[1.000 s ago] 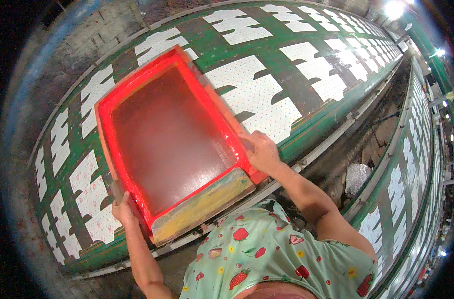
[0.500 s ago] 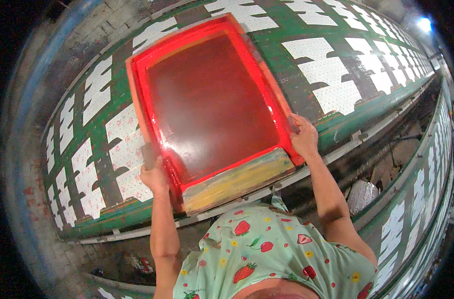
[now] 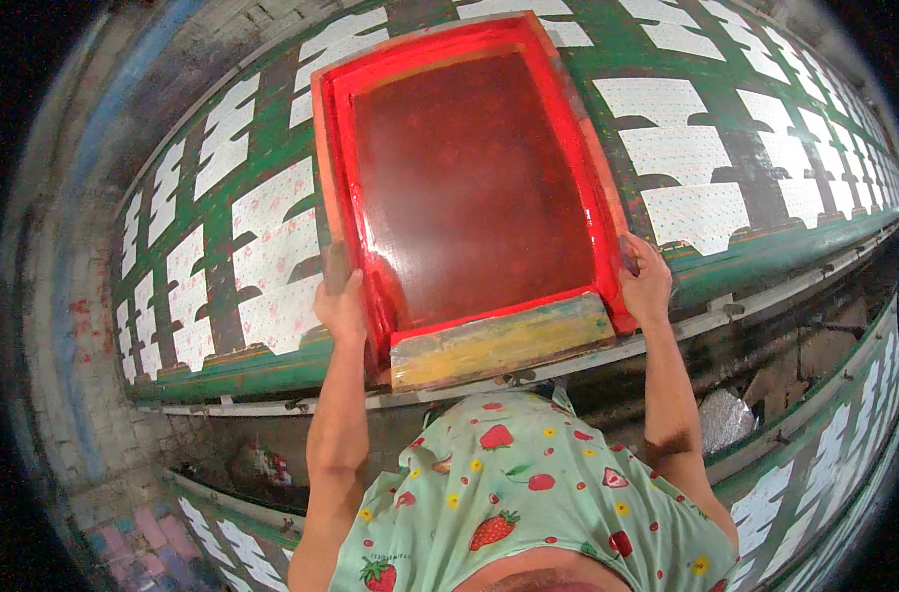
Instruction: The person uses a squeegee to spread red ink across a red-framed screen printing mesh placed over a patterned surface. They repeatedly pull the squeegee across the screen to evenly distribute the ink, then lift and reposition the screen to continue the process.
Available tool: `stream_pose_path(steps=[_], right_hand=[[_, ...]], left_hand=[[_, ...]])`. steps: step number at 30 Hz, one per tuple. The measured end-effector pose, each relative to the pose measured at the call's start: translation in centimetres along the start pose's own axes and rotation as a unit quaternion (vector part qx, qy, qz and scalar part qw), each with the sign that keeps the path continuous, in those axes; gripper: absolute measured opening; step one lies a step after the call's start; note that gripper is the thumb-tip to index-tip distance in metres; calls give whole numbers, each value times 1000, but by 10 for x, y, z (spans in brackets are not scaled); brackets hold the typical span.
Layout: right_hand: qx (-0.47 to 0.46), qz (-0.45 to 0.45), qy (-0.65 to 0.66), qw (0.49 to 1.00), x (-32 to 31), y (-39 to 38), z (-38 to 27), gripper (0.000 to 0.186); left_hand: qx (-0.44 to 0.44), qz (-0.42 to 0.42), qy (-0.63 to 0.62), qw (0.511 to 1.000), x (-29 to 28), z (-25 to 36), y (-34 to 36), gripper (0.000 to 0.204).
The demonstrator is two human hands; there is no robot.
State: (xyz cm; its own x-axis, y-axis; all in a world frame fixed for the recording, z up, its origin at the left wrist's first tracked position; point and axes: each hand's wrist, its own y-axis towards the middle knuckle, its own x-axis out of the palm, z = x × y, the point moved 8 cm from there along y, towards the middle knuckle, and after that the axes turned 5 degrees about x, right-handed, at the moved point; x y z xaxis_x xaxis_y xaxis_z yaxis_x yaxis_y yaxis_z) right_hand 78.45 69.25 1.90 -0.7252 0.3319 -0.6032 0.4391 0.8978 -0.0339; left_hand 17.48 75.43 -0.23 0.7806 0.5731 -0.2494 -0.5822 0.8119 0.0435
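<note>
A large screen-printing frame (image 3: pixel 469 187) has a bright red border, glossy dark red mesh and a yellow-grey strip at its near end. It is over a long green table (image 3: pixel 292 363). My left hand (image 3: pixel 341 306) is closed on its left side, next to a brownish block (image 3: pixel 336 264). On the right side, the fingers of my right hand (image 3: pixel 647 281) curl round the edge by a small dark piece. What lies beneath the frame is hidden, and I cannot tell whether the frame touches the table.
White patterned cut fabric pieces (image 3: pixel 698 212) lie in rows on both sides of the frame. A pale rail (image 3: pixel 755 301) runs along the table's near edge. Behind me stands another green table with white pieces (image 3: pixel 765 493). A crumpled silvery bundle (image 3: pixel 726 419) sits between the tables.
The view has shifted and turned. The frame now appears farther right and more upright, closer to the fabric pieces on its right. Both hands have kept their hold.
</note>
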Motion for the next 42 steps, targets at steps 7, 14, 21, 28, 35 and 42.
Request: stream_pose_path(steps=[7, 14, 21, 28, 35, 42], right_hand=[[-169, 46, -228, 958, -6, -25, -56, 59], [-382, -259, -146, 875, 58, -154, -141, 51], [-402, -202, -204, 870, 92, -154, -176, 56], [-343, -316, -328, 822, 153, -145, -218, 51], [-271, -332, -372, 824, 148, -156, -200, 56], [-292, -244, -305, 873, 146, -196, -193, 63]], left_hand=[[6, -17, 84, 996, -1, -12, 8, 35], [10, -19, 135, 991, 6, 0, 3, 41], [16, -22, 237, 971, 5, 13, -3, 43], [75, 9, 121, 990, -1, 19, -3, 51], [134, -14, 61, 989, 4, 3, 0, 56], [105, -34, 30, 993, 6, 0, 0, 60]])
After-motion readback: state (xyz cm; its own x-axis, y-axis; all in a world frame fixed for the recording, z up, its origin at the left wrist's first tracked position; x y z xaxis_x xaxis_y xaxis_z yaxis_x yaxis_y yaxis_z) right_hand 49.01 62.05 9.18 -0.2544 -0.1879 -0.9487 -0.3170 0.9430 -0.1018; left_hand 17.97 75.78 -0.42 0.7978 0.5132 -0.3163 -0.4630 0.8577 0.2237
